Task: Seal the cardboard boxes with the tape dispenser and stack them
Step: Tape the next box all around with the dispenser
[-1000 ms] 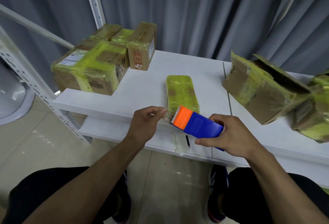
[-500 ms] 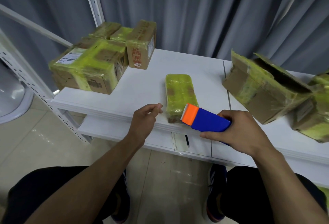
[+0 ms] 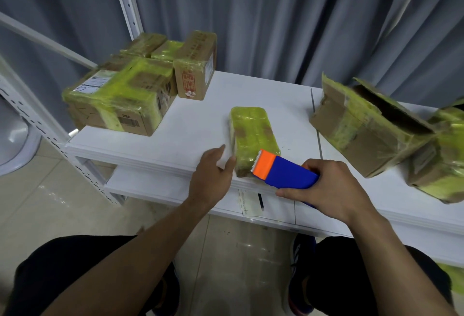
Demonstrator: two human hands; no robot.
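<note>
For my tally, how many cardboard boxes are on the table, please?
At least 7: four in the left cluster, a small centre box, an open box and a blurred box right; others maybe hidden.

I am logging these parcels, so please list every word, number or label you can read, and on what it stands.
"D9S", last sign unsure: front of the big taped box, above a barcode.
White label on that box's top: blurred, unreadable.
Red print on the upright brown box: blurred, unreadable.
Paper slip on the shelf edge: too small to read.
</note>
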